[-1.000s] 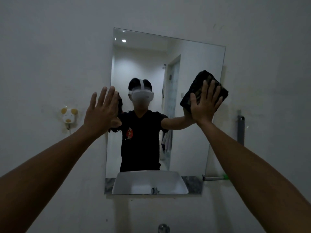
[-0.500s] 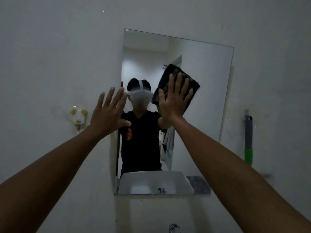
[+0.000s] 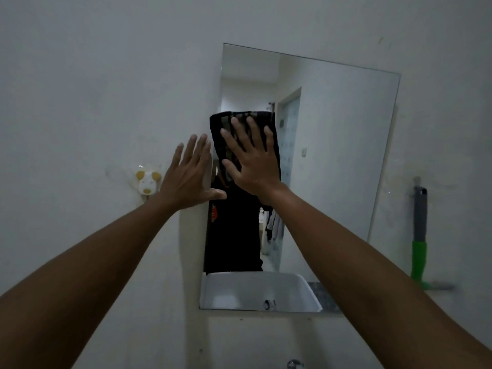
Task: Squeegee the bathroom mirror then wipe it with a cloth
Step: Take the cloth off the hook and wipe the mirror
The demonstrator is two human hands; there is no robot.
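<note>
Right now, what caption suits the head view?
Right hand presses a dark folded cloth flat against the wall-mounted rectangular mirror; left hand braces at its left edge.

White wall (image 3: 106,75) with mirror (image 3: 332,155), hanging squeegee (image 3: 419,235), dog-shaped hook (image 3: 146,182).

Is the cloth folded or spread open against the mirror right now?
Folded. The cloth is a compact dark pad, pressed flat on the mirror under the right hand.
</note>
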